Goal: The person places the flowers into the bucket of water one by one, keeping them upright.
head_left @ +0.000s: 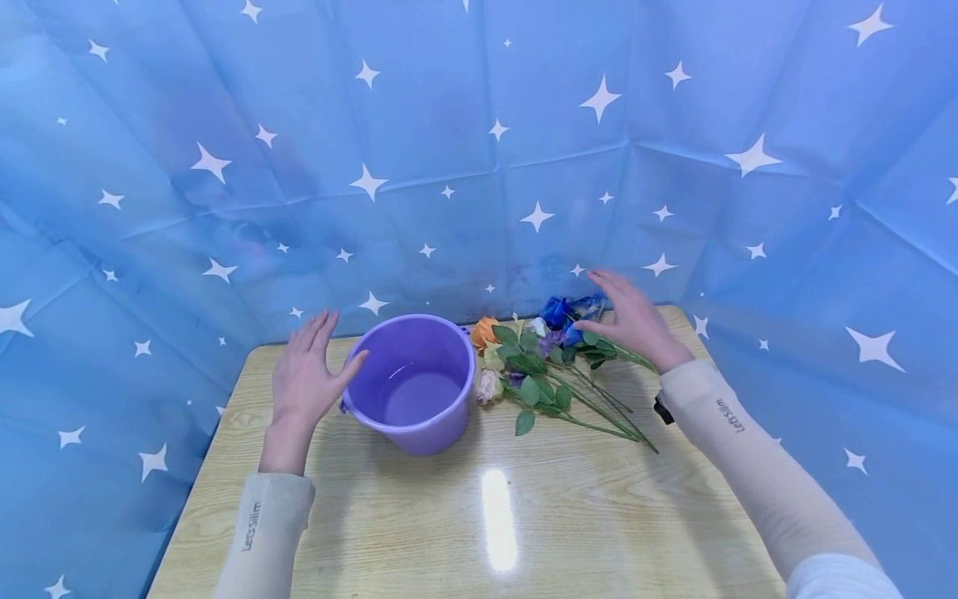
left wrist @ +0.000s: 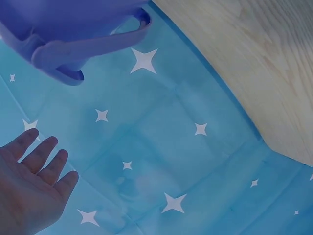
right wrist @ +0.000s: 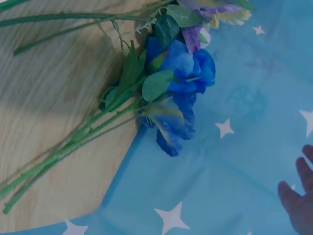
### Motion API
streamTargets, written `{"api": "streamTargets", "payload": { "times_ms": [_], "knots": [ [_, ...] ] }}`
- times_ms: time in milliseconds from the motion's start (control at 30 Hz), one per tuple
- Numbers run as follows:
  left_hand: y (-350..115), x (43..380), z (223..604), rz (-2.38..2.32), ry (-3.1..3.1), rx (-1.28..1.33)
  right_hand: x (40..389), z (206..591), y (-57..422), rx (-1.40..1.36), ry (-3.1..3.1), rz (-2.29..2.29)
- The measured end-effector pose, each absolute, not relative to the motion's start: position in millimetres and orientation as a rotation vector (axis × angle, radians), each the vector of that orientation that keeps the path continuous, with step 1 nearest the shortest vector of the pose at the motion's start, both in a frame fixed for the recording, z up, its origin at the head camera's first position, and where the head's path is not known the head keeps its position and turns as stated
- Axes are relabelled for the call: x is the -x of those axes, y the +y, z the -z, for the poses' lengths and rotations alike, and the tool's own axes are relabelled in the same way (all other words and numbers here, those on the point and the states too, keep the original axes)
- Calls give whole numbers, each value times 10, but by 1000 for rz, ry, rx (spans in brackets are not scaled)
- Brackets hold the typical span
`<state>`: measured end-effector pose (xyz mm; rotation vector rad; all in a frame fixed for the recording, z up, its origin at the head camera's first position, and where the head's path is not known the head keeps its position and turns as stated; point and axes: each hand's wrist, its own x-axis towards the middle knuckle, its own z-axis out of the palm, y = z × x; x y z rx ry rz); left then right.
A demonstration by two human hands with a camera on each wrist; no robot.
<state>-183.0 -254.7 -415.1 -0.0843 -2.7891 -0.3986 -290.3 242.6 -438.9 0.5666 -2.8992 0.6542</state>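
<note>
Sleeves (head_left: 763, 462), left hand (head_left: 305, 378) near bucket (head_left: 441, 431) — right hand (head_left: 636, 320) near flowers (head_left: 528, 364)

The front tabletop (head_left: 419, 524) is passable; 1 bucket (head_left: 437, 437) and flowers (head_left: 527, 364) obstruct behind.

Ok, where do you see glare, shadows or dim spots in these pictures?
Head view: bright overall, with a white glare streak and soft shadows on the table, plus a faint glint inside the purple bucket; left wrist view: dimmer, the left hand shaded; right wrist view: also dim, the right hand dark at the edge, the blue flowers readable.
</note>
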Motion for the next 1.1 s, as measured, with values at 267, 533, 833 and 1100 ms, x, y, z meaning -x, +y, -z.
{"api": "streamTargets", "payload": {
  "times_ms": [267, 533, 833, 1100],
  "knots": [
    [-2557, 1754, 4250, 409, -2790, 71, 2856, 4544, 2394, -590, -2880, -643],
    [-2569, 1667, 4325, 435, -2786, 46, 2810, 4666, 2375, -560, -2918, -685],
    [-2547, 1591, 4445, 472, -2764, 2, 2748, 4793, 2338, -563, -2926, -687],
    [-2503, 1550, 4508, 506, -2752, -20, 2707, 4883, 2292, -564, -2944, -729]
  ]
}}
